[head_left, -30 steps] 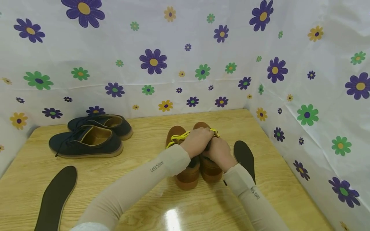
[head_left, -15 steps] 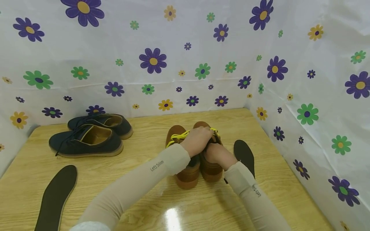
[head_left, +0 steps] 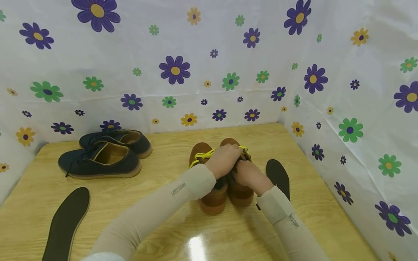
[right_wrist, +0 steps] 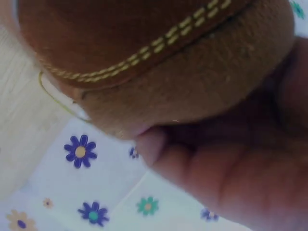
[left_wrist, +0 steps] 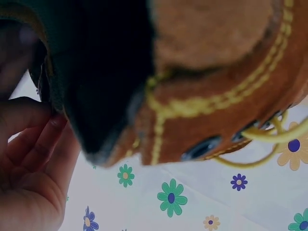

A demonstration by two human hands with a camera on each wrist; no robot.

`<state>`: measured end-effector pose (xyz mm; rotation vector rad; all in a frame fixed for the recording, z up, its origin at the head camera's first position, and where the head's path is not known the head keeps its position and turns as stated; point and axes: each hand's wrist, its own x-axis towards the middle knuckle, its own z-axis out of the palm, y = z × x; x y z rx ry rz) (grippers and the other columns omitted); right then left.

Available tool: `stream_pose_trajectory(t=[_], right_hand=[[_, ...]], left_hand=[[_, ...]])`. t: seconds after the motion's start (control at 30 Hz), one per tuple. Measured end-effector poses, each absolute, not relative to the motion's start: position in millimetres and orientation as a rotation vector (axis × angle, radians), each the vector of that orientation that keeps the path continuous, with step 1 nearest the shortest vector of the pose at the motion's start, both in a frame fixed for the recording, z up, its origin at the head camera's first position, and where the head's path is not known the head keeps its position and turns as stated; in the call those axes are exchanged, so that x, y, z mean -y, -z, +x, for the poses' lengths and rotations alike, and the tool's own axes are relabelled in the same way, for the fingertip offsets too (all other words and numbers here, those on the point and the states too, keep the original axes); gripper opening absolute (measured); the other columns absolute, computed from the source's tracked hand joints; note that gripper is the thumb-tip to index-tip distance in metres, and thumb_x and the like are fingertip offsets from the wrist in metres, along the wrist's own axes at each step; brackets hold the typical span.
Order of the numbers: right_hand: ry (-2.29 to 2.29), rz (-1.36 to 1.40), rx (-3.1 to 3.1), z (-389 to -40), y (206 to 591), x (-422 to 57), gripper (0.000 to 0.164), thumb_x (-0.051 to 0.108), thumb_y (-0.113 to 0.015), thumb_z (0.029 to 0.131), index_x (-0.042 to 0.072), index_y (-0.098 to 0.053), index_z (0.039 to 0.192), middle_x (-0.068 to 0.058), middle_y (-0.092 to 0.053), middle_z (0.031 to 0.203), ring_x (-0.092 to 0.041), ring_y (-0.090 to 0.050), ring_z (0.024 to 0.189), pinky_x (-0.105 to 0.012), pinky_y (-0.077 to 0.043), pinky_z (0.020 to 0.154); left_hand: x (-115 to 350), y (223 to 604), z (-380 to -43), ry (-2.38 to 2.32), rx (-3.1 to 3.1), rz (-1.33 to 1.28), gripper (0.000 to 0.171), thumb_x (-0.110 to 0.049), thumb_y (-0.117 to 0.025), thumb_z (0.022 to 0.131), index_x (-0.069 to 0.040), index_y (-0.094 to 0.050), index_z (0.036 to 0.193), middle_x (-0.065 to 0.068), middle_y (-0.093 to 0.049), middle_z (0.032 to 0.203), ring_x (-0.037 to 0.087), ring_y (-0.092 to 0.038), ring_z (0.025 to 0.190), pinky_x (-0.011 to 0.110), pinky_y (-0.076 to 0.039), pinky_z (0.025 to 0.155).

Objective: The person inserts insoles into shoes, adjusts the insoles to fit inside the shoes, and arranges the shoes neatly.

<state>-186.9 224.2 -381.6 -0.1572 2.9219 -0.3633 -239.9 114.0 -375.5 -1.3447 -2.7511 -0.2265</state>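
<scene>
Two brown shoes with yellow laces (head_left: 204,155) stand side by side, heels toward me. My left hand (head_left: 225,159) reaches over the left brown shoe (head_left: 213,204) to the right brown shoe (head_left: 241,197), pinching its upper near the laces and opening. Beside it my right hand (head_left: 251,175) grips that same shoe at the opening; its fingertips are hidden in the head view. In the left wrist view, the fingers (left_wrist: 36,149) meet at a dark edge beyond a brown upper. Yellow stitching crosses the brown leather (right_wrist: 183,82) in the right wrist view, where curled fingers touch its edge.
A pair of dark navy shoes (head_left: 98,165) sits at the back left of the wooden table (head_left: 156,224). One black insole (head_left: 66,224) lies at the front left, another insole (head_left: 279,174) right of the brown shoes. Flower-printed cloth (head_left: 196,47) hangs behind and at the right.
My right hand has dropped lower at the shoe's opening, then come slightly back up. My left hand has stayed at the laces. The head view has shifted slightly.
</scene>
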Motion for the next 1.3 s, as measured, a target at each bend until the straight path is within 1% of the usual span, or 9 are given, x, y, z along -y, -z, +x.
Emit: stream_pose_trajectory(t=[0.07,0.13,0.2,0.33,0.57,0.77,1.03,1.13,1.3], right_hand=[[0.481,-0.108,-3.074,-185.3,379.6,-228.8,0.022,0.013,-0.056,0.097,0.000,-0.062,0.081,-0.013,-0.061,0.076,-0.029,-0.061,0.071,-0.042,-0.050,0.065],[0.592,-0.058,-3.218,-185.7,379.1,-234.4,0.017,0.012,-0.063,0.093,0.002,-0.058,0.081,-0.009,-0.055,0.075,-0.025,-0.055,0.068,-0.039,-0.046,0.059],[0.629,-0.123,-3.347,-189.3,382.4,-241.6,0.015,0.011,-0.070,0.088,0.002,-0.058,0.088,-0.009,-0.053,0.084,-0.026,-0.052,0.074,-0.039,-0.046,0.058],[0.635,-0.456,-3.479,-201.2,398.2,-255.9,0.023,0.008,-0.076,0.082,0.000,-0.062,0.099,-0.010,-0.052,0.097,-0.028,-0.051,0.084,-0.042,-0.049,0.063],[0.685,-0.688,-3.603,-210.5,418.2,-263.6,0.019,0.004,-0.077,0.080,0.002,-0.064,0.093,-0.009,-0.054,0.096,-0.026,-0.053,0.082,-0.041,-0.049,0.062],[0.645,-0.804,-3.674,-214.9,426.6,-264.5,0.014,-0.001,-0.074,0.081,0.001,-0.062,0.088,-0.009,-0.055,0.089,-0.026,-0.054,0.077,-0.039,-0.050,0.062],[0.589,-0.838,-3.707,-213.6,428.9,-264.2,0.012,-0.005,-0.069,0.084,-0.001,-0.062,0.092,-0.011,-0.056,0.090,-0.027,-0.056,0.077,-0.038,-0.051,0.065],[0.635,-0.791,-3.699,-212.6,429.1,-263.5,0.013,-0.003,-0.070,0.084,-0.001,-0.060,0.092,-0.012,-0.055,0.090,-0.028,-0.055,0.078,-0.039,-0.051,0.066],[0.747,-0.580,-3.674,-210.7,429.9,-261.0,0.023,0.005,-0.073,0.085,-0.003,-0.057,0.100,-0.014,-0.053,0.092,-0.028,-0.055,0.077,-0.041,-0.052,0.064]], left_hand=[[-113.6,376.3,-239.8,0.209,2.735,-1.329,0.021,-0.008,-0.052,0.100,-0.008,-0.069,0.110,0.006,-0.065,0.106,0.023,-0.063,0.094,0.034,-0.052,0.081],[-113.5,378.2,-240.1,0.185,2.710,-1.304,0.021,-0.008,-0.051,0.100,-0.008,-0.070,0.110,0.006,-0.066,0.104,0.022,-0.064,0.091,0.033,-0.053,0.079],[-113.1,379.3,-239.6,0.167,2.691,-1.270,0.021,-0.008,-0.052,0.099,-0.008,-0.070,0.111,0.006,-0.066,0.104,0.022,-0.064,0.089,0.032,-0.053,0.078],[-112.0,380.5,-237.4,0.185,2.669,-1.236,0.022,-0.007,-0.052,0.099,-0.006,-0.070,0.113,0.007,-0.066,0.104,0.021,-0.064,0.086,0.031,-0.054,0.076],[-112.0,383.7,-232.8,0.221,2.620,-1.238,0.022,-0.007,-0.052,0.099,-0.005,-0.069,0.112,0.007,-0.065,0.102,0.020,-0.063,0.084,0.029,-0.053,0.074],[-111.2,387.3,-228.5,0.235,2.625,-1.242,0.019,-0.007,-0.051,0.100,-0.005,-0.064,0.114,0.008,-0.062,0.102,0.020,-0.061,0.084,0.028,-0.053,0.067],[-110.9,385.3,-217.1,0.240,2.697,-1.204,0.026,-0.006,-0.051,0.100,-0.002,-0.058,0.124,0.010,-0.056,0.107,0.021,-0.061,0.089,0.025,-0.052,0.063],[-108.7,385.4,-213.0,0.234,2.732,-1.188,0.024,-0.007,-0.049,0.100,-0.001,-0.057,0.123,0.011,-0.057,0.109,0.022,-0.062,0.094,0.025,-0.053,0.065],[-98.4,385.6,-207.8,0.319,2.790,-1.175,0.033,-0.009,-0.055,0.098,-0.001,-0.053,0.130,0.011,-0.057,0.122,0.024,-0.060,0.109,0.030,-0.053,0.083]])
